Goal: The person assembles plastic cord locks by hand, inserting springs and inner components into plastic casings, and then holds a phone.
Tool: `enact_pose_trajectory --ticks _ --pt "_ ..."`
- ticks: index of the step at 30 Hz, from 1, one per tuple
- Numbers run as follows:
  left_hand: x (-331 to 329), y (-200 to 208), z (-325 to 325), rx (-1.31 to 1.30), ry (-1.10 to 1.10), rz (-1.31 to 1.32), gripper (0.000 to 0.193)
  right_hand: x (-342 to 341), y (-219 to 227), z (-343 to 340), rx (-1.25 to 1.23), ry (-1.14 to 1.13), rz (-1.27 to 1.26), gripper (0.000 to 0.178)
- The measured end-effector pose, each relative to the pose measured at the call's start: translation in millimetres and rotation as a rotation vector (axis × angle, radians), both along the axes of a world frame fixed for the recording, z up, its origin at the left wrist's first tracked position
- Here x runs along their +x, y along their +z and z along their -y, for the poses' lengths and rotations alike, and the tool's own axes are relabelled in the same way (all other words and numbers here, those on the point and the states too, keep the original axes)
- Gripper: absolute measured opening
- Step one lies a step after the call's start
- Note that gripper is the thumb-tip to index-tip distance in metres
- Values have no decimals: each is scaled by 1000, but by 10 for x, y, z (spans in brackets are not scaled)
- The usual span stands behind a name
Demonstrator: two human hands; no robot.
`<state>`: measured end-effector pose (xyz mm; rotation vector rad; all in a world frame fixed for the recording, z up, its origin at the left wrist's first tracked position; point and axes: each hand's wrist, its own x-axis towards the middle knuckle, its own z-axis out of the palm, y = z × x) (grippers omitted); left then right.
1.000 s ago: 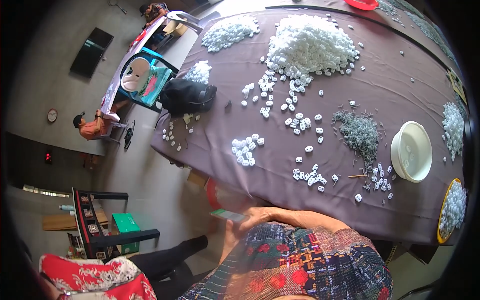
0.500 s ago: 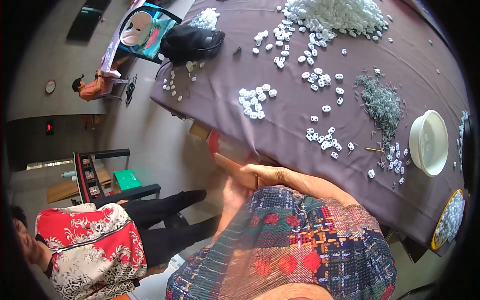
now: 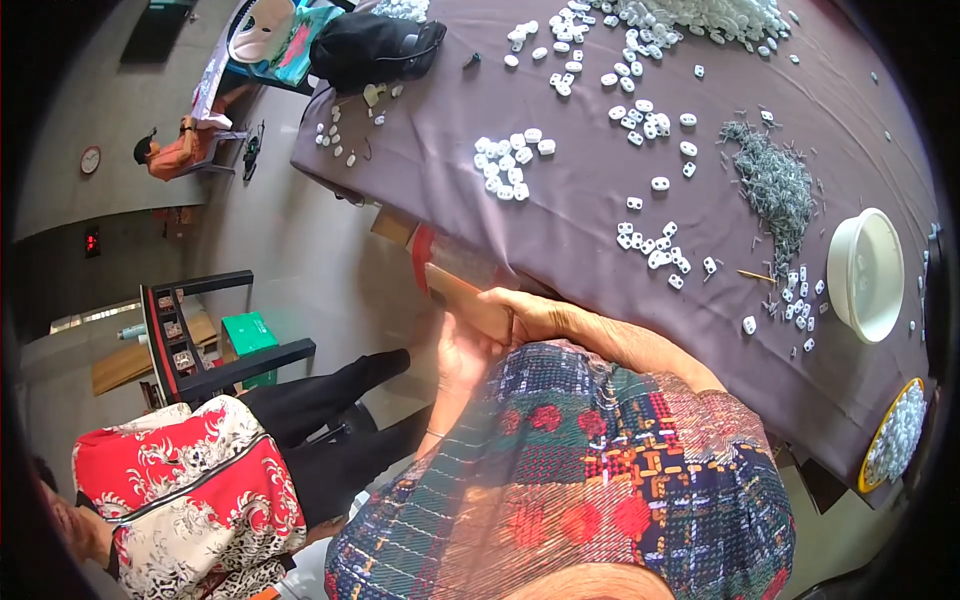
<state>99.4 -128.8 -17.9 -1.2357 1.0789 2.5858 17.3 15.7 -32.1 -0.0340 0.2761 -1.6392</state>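
Between my two hands is a flat brown rectangular thing (image 3: 470,303), tilted, held just beyond the front of my plaid shirt and below the table edge. My left hand (image 3: 463,350) supports it from its near left side. My right hand (image 3: 532,312) grips its right end, fingers bent around it. What kind of thing it is I cannot make out. Nearest on the table are a cluster of small white two-holed plastic pieces (image 3: 507,163) and another loose group (image 3: 655,247).
A purple-brown cloth covers the table (image 3: 560,225). On it are a heap of white pieces (image 3: 715,15), a pile of grey screws (image 3: 775,190), a cream bowl (image 3: 865,275), a yellow-rimmed tray (image 3: 866,478) and a black bag (image 3: 370,52). A person in a red patterned jacket (image 3: 200,490) sits at left.
The view has shifted slightly, so the table things sit a little higher. The brown thing has turned and shows more of its broad face. Both hands still hold it.
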Motion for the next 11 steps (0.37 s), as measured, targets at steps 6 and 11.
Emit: enact_pose_trajectory --ticks 6,11 --pt "-123 197 -218 -16 -95 -119 62 79 -132 93 437 -513 -1195 57" --pt "-145 -101 -60 -58 -83 -65 53 54 -226 89 354 -89 -1087 61"
